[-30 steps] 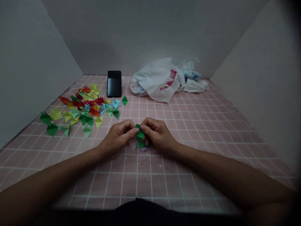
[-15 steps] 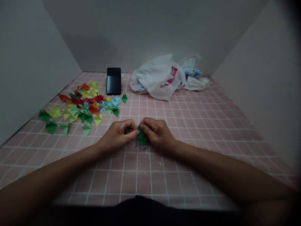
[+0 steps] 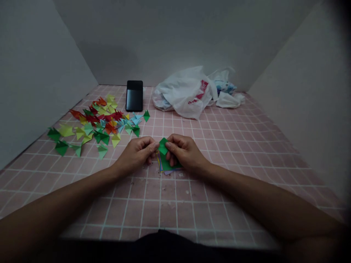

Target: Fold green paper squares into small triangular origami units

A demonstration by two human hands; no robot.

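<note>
A small folded piece of green paper [image 3: 163,147], roughly diamond-shaped, is held up between my two hands. My left hand [image 3: 140,150] pinches its left edge between thumb and bent fingers. On the other side, my right hand [image 3: 184,150] grips it with the thumb on top and the fingers curled underneath. Just below lies a stack of square paper sheets [image 3: 168,166], a green one uppermost, with yellow, blue and purple edges sticking out. My right hand covers part of that stack.
Many folded paper pieces [image 3: 94,122] in red, yellow, green and blue lie spread at the left. Behind them a black phone [image 3: 134,95] leans upright. White plastic bags [image 3: 183,93] sit against the back wall. Paper scraps [image 3: 164,189] dot the pink checked tablecloth [image 3: 246,146].
The folded green paper has come into clearer view between my fingers, and my hands have spread slightly apart. More of the sheet stack shows below. The view has shifted a little.
</note>
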